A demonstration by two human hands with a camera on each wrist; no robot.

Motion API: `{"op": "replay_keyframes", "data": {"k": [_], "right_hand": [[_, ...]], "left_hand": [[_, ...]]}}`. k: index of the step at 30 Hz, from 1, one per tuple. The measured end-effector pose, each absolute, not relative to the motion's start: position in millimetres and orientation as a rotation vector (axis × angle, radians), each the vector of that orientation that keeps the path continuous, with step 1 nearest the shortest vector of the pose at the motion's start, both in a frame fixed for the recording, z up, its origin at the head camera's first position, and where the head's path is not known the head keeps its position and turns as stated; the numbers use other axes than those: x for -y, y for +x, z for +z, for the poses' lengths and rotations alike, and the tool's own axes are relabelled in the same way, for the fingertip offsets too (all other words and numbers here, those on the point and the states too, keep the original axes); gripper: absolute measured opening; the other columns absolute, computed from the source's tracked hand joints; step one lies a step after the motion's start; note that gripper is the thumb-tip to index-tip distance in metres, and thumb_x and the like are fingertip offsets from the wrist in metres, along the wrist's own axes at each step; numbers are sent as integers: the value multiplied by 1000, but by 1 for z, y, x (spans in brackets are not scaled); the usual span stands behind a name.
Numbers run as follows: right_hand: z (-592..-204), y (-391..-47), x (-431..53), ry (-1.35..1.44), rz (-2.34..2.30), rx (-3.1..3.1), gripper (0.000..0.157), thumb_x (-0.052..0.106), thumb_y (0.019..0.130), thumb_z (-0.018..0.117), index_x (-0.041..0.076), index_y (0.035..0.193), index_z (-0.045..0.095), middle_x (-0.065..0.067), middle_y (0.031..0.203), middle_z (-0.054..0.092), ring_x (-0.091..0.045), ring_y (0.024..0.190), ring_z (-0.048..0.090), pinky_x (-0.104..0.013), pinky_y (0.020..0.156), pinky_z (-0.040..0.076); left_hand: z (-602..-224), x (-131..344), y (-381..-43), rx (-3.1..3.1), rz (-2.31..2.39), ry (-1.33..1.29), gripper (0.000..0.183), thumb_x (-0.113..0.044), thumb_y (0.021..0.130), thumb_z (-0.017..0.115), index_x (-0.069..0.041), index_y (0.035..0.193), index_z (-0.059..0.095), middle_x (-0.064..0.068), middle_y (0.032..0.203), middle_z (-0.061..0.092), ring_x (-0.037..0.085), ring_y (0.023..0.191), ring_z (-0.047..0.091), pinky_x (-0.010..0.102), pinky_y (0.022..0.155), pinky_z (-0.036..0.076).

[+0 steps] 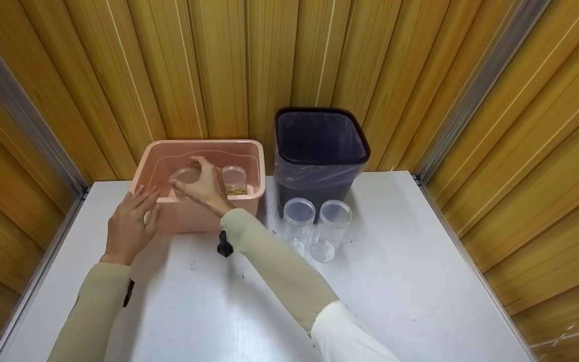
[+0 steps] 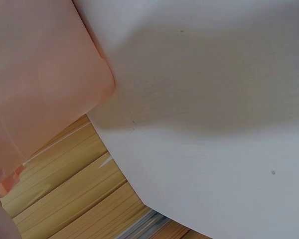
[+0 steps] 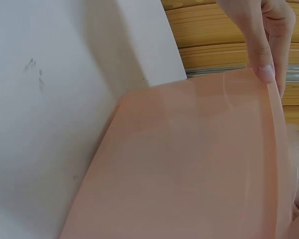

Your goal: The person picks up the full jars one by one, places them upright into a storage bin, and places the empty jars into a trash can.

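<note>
A: Nearest, the left sleeve (image 1: pixel 93 296) and right sleeve (image 1: pixel 274 274) are spanning the white desk (image 1: pixel 420 301), and what's the left hand (image 1: pixel 131 221) doing?

B: It's gripping the pink basin (image 1: pixel 191 216) at its near-left corner! The thumb is pressing on the near wall, the fingers are resting round the side.

A: To the right, two clear plastic jars (image 1: pixel 332 229) are standing upright on the desk, side by side!

B: Over the basin's near rim, the right hand (image 1: pixel 205 186) is pinching a clear container (image 1: pixel 184 175) between thumb and fingers! Is it resting on the floor?

A: Can't tell, the hand and rim are hiding its base. Just right of it, another clear container (image 1: pixel 234 176) is sitting in the basin, with tan bits (image 1: pixel 236 191) showing low down.

B: Basin's lying towards the desk's far-left corner. Right of it, a dark bin (image 1: pixel 319 190) is wearing a see-through liner (image 1: pixel 314 174) near the far edge, and wood-look panels (image 1: pixel 219 60) are rising behind!
</note>
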State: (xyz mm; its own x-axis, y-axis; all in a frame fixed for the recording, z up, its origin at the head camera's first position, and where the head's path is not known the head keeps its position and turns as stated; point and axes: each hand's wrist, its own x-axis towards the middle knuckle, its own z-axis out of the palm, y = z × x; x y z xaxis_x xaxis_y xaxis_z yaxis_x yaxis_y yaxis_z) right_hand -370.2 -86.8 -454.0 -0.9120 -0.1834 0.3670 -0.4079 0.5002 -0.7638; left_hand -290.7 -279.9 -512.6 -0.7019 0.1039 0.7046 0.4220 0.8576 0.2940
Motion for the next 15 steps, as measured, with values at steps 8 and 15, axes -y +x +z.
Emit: {"op": "replay_keyframes", "data": {"k": [8,15], "right_hand": [[-451,-368,84,548,1428,2477,70,38,83,94,10,140,64,-6,134,74,-17,127,69,-20,104,53],[-445,-365,84,612,1412,2461,67,37,84,93,11,139,65,-7,134,75,-18,127,70,-19,106,51]], "left_hand": [[-513,279,-291,2316,-570,-376,37,-12,102,70,0,137,71,20,138,71,44,138,61,63,121,41],[-512,281,-291,2318,-563,-384,37,-10,101,71,1,136,71,21,138,71,45,138,61,64,121,41]]}}
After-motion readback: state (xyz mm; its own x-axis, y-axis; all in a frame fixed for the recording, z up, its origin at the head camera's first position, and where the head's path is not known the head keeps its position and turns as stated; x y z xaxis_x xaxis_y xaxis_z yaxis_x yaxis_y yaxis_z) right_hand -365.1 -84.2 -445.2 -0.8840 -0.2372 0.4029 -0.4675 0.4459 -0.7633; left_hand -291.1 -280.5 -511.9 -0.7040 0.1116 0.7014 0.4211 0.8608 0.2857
